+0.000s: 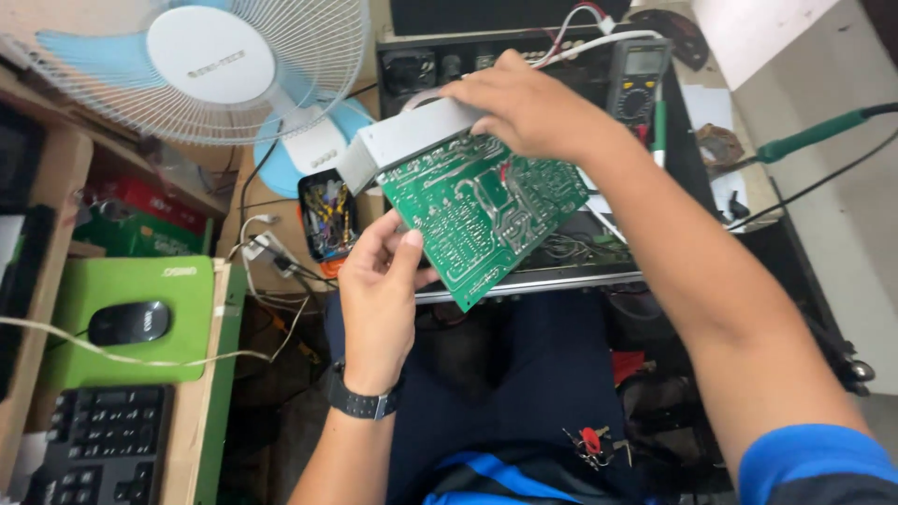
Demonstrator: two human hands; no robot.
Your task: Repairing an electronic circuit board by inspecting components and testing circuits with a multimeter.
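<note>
Board (482, 220), green with its solder side up, is held tilted above the person's lap, in front of an open black chassis (561, 266) on a crowded workbench. A white-and-blue fan (210, 65), a multimeter (636, 79), and a soldering iron (804, 136) lie about it; to the left a mouse (129, 323) rests on a green pad (131, 318) beside a keyboard (103, 444). The left hand (379, 299) pinches the board's lower left edge, thumb on top. The right hand (528, 108) closes over the grey heatsink (412, 140) along the board's upper edge.
</note>
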